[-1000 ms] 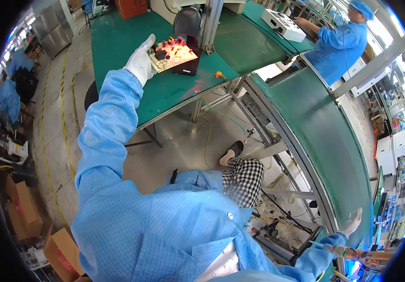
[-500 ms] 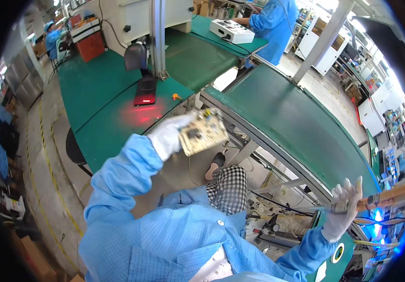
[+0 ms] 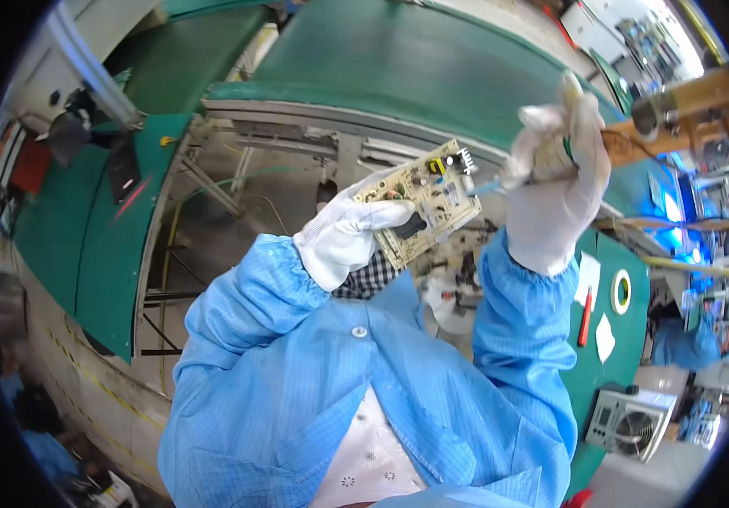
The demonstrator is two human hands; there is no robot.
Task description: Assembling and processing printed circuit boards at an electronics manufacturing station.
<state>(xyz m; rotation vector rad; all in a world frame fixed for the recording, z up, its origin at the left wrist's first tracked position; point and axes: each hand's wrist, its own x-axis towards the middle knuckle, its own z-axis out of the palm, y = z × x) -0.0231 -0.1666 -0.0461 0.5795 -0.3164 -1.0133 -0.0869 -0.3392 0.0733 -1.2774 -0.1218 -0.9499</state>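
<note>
Beige in colour, the circuit board (image 3: 440,204) is held tilted in front of the blue coat (image 3: 297,372) by the gloved left hand (image 3: 349,233), with the thumb laid on its face. Near its far end the gloved right hand (image 3: 561,165) is raised with fingers curled; whether something is gripped there cannot be told. On the green table (image 3: 588,385), a red pen (image 3: 585,318) and a tape roll (image 3: 615,292) are placed.

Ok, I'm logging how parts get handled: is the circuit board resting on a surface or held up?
Held up: the gloved left hand grips the circuit board at one side, thumb across its component face.
</note>
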